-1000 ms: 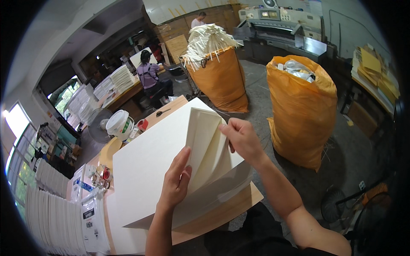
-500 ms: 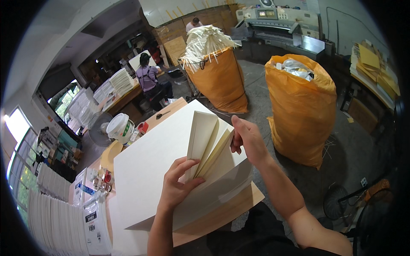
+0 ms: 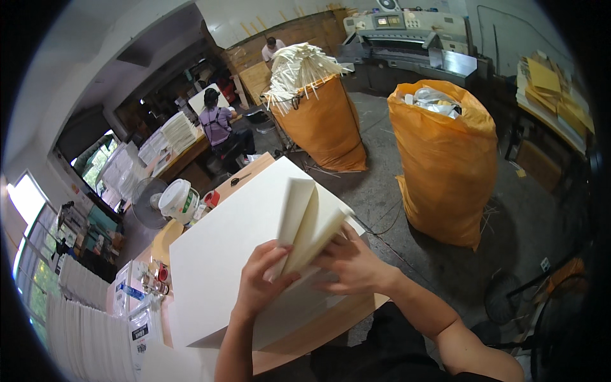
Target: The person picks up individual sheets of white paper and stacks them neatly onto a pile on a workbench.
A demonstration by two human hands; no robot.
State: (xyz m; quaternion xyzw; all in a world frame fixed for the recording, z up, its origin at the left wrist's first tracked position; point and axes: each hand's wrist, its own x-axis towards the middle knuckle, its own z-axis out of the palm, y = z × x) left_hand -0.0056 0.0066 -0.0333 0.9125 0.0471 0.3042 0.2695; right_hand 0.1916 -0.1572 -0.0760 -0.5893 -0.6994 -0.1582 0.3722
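Note:
A bundle of cream paper sheets stands fanned and tilted above a large white stack of sheets or board on the table. Its upper ends spread apart into two main leaves. My left hand pinches the bundle low on its left side, thumb in front. On the lower right side of the bundle lies my right hand, its fingers bent against the sheets and slightly blurred. Part of the paper's lower end is hidden between my hands.
Along the wooden table's left edge are a white bucket, red tape and scissors. Two big orange sacks stand beyond. Piled white sheets are at the lower left. Two people work farther back.
My right hand has moved down and left from the bundle's upper right edge onto its lower right side. The bundle's right leaf now bulges wider. My left hand keeps its hold.

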